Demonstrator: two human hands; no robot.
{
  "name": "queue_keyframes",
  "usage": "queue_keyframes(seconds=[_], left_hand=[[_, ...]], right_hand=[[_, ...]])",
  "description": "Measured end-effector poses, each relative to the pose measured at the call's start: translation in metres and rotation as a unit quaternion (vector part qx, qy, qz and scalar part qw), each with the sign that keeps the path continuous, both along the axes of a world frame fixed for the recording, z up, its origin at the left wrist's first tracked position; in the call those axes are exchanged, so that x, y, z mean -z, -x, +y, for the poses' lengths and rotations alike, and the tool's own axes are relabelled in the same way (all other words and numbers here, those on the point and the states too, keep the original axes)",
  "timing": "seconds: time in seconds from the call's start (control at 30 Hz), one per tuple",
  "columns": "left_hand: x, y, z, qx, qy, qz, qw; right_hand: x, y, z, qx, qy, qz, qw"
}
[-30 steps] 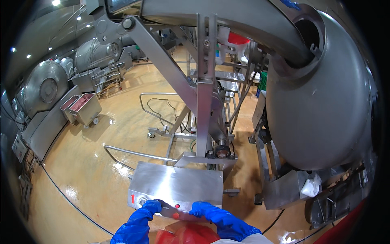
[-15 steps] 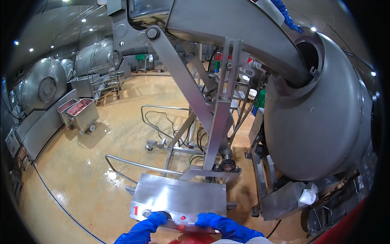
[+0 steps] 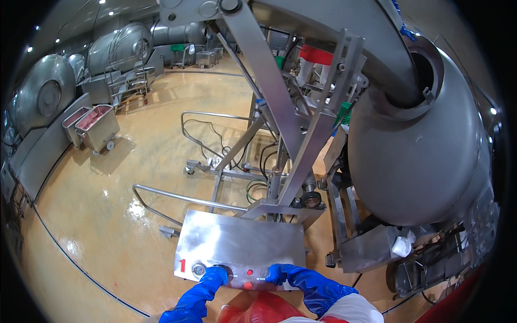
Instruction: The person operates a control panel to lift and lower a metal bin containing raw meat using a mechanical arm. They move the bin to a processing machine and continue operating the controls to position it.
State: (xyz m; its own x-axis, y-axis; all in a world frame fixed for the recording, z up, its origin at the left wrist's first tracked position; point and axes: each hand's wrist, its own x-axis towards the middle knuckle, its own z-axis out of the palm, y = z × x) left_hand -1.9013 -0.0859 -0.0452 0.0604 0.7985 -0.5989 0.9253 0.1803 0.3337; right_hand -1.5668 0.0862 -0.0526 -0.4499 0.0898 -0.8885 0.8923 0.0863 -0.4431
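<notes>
My left hand, in a blue glove and sleeve, is closed at the front of a steel control box, right of a round gauge. My right hand, also gloved in blue, has curled fingers at the box's right front. Whatever each hand grips is covered by the fingers. Between them are a small red button and a larger red button. Behind the box rises a steel lifting frame. Its chute reaches into the mouth of a large steel drum.
A co-worker's blue-gloved hand is near the drum's mouth. Bent tube rails stick out left of the frame. Wheeled meat bins and more drums stand at the far left. A white bag rests on the drum's base.
My view has shifted, so the frame, box and drum sit differently in the picture. Both hands remain at the box front. The co-worker's blue hand is still near the drum's mouth.
</notes>
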Motion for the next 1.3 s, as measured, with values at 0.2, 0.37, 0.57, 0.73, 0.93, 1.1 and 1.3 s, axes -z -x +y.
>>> queue_keyframes(seconds=[0.2,0.37,0.57,0.73,0.93,1.1,1.3], left_hand=[[0.007,0.000,0.002,0.022,0.014,0.006,1.000],[0.046,0.001,0.003,-0.004,-0.015,0.002,1.000],[0.054,-0.003,0.009,-0.009,0.029,0.025,0.999],[0.008,-0.007,0.002,-0.019,0.015,0.023,0.999],[0.051,-0.018,0.003,-0.046,-0.038,0.042,0.997],[0.065,-0.028,0.012,0.010,-0.035,-0.059,0.998],[0.104,-0.018,0.013,0.010,-0.083,-0.145,0.986]], right_hand=[[-0.013,0.014,-0.006,-0.013,-0.027,-0.071,0.997],[-0.027,0.023,-0.004,0.019,-0.008,-0.069,0.997],[-0.053,0.024,-0.011,0.029,0.000,-0.044,0.999],[-0.072,0.017,-0.021,-0.060,-0.104,0.037,0.992],[-0.042,-0.025,-0.009,-0.058,-0.132,0.108,0.984],[-0.044,-0.051,-0.016,-0.031,-0.145,0.098,0.984],[-0.054,-0.047,-0.022,-0.051,-0.165,0.103,0.980]])
